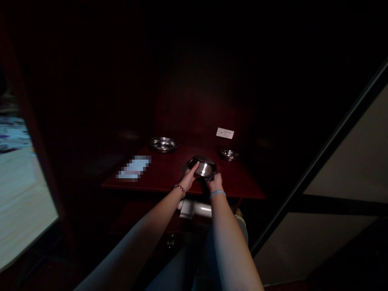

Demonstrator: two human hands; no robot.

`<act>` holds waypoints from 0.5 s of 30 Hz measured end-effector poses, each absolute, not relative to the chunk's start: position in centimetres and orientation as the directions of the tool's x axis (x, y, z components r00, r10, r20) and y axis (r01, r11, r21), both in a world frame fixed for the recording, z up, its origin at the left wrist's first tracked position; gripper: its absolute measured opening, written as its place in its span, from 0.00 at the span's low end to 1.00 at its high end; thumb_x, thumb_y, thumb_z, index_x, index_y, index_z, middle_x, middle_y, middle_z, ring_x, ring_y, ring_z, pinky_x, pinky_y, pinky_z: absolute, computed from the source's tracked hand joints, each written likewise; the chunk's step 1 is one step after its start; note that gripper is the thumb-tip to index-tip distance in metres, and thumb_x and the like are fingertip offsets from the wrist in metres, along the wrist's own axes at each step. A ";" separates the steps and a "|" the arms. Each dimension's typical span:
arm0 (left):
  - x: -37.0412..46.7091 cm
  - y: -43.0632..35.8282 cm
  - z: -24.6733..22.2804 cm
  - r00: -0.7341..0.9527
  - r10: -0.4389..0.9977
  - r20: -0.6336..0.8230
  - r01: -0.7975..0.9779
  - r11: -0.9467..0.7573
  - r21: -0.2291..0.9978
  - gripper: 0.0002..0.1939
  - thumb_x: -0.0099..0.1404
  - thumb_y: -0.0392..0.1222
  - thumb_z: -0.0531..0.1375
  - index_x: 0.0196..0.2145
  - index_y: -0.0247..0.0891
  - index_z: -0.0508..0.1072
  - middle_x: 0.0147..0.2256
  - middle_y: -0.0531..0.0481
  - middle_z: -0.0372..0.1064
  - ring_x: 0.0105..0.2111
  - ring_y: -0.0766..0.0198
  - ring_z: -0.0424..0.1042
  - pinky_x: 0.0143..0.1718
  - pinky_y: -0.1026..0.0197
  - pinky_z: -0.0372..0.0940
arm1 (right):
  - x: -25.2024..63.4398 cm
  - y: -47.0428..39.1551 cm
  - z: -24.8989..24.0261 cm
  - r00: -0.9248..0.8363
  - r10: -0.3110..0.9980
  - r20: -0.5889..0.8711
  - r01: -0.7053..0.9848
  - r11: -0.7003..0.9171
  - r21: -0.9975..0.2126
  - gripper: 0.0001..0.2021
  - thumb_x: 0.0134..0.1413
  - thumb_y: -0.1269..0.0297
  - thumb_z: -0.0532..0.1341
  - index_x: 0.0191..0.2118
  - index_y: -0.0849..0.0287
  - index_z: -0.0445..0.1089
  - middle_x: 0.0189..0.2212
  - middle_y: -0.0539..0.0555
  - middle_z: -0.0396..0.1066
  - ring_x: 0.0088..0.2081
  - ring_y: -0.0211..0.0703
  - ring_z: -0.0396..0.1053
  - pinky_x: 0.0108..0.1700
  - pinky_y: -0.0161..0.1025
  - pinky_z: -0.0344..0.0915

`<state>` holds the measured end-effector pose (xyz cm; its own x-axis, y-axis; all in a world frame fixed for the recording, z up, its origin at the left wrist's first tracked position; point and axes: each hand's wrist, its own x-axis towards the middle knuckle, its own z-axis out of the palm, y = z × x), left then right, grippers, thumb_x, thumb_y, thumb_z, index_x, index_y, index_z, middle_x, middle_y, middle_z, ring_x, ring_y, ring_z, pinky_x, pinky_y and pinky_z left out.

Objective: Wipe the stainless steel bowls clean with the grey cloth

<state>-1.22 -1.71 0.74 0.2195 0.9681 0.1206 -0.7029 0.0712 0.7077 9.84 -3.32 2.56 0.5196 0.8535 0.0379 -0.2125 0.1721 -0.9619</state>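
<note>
Between my two hands is a shiny metal bowl [207, 168], tipped over with its base up, just above the dark red desk top [242, 184]. My left hand [189, 178], below a beaded bracelet, presses its fingers along the bowl's left side. At the lower right rim, my right hand [215, 182] is closed on the bowl; something dark shows by its fingers, too dim to make out. A wider metal bowl [163, 144] stands upright at the back left. A smaller metal bowl [229, 155] stands upright at the back right.
A blurred pale rectangle [133, 167] lies on the desk's left part. A white socket plate [225, 133] is on the back wall. Under the desk top, a white roll-shaped thing [202, 209] lies on a shelf. Dark panels rise on both sides.
</note>
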 end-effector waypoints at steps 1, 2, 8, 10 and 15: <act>-1.2 -1.8 0.7 0.229 0.965 0.131 -0.690 0.067 0.720 0.20 0.55 0.44 0.72 0.44 0.35 0.78 0.44 0.40 0.79 0.44 0.56 0.77 0.48 0.57 0.70 | 9.5 -3.2 2.5 0.536 0.844 -0.021 -0.261 0.141 -0.955 0.20 0.66 0.60 0.41 0.40 0.57 0.69 0.29 0.55 0.75 0.39 0.44 0.77 0.47 0.46 0.73; -1.3 -1.8 0.6 0.233 0.963 0.139 -0.684 0.061 0.727 0.20 0.54 0.42 0.73 0.44 0.35 0.79 0.44 0.40 0.79 0.45 0.56 0.77 0.49 0.56 0.70 | 9.3 -3.1 2.5 0.543 0.838 -0.058 -0.290 0.123 -0.949 0.20 0.66 0.59 0.41 0.40 0.57 0.70 0.31 0.56 0.76 0.40 0.44 0.77 0.47 0.46 0.73; -1.2 -1.5 0.1 0.254 0.953 0.168 -0.722 0.071 0.689 0.21 0.55 0.44 0.73 0.45 0.34 0.78 0.47 0.38 0.78 0.49 0.55 0.76 0.56 0.54 0.66 | 8.6 -3.2 2.7 0.521 0.851 -0.067 -0.356 0.145 -0.923 0.21 0.62 0.61 0.40 0.40 0.55 0.70 0.36 0.55 0.78 0.41 0.42 0.77 0.46 0.44 0.73; -1.2 -1.2 0.0 0.219 0.961 0.166 -0.747 0.056 0.663 0.21 0.56 0.45 0.72 0.46 0.35 0.78 0.48 0.40 0.78 0.51 0.57 0.75 0.59 0.56 0.64 | 8.6 -3.3 3.0 0.514 0.853 -0.090 -0.465 0.188 -0.865 0.20 0.60 0.64 0.40 0.37 0.55 0.69 0.32 0.54 0.77 0.39 0.41 0.77 0.46 0.43 0.73; -1.4 -0.9 0.4 0.178 0.974 0.139 -0.807 0.063 0.587 0.17 0.61 0.49 0.69 0.45 0.37 0.79 0.49 0.43 0.78 0.53 0.59 0.74 0.60 0.58 0.62 | 9.4 -3.9 4.2 0.472 0.870 -0.144 -0.654 0.237 -0.718 0.13 0.57 0.66 0.46 0.32 0.55 0.67 0.23 0.49 0.74 0.32 0.40 0.75 0.45 0.39 0.73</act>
<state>-1.43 -0.90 0.41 0.1776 0.9742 0.1394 -0.8074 0.0632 0.5866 9.42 -3.85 4.23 0.4722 0.8697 -0.1437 -0.6544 0.2367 -0.7181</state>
